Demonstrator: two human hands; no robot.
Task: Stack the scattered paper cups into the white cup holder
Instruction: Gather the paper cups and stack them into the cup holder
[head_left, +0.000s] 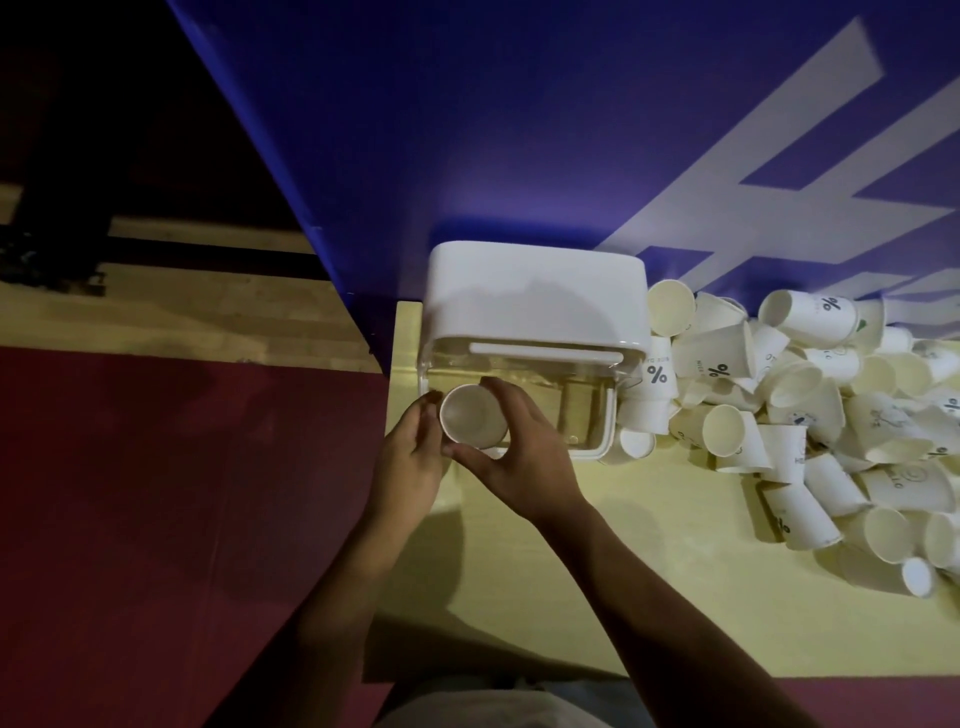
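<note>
Head view, single frame.

- You hold one paper cup (471, 420) with both hands, mouth up towards the camera, its inside visible and bare.
- Your left hand (410, 448) grips the cup's left side, fingers curled against the wall, thumb near the rim.
- Your right hand (521, 457) wraps the right and near side, index finger arched over the far rim, thumb under the near edge. Both hands are clamped on this cup.
- The cup sits over the left end of the clear front compartment of the cup holder (535, 296). Whether it touches the compartment floor cannot be told.
- The holder has a white top and stands at the far left end of the yellow table (649, 545), against the blue panel (519, 130) with white lettering.
- The pile of cups (805, 410) lies to the right of the holder, nearest ones touching its right wall. Cups lie tipped in all directions; several show a "%" mark.
- The red floor (182, 493) lies left of the table.
</note>
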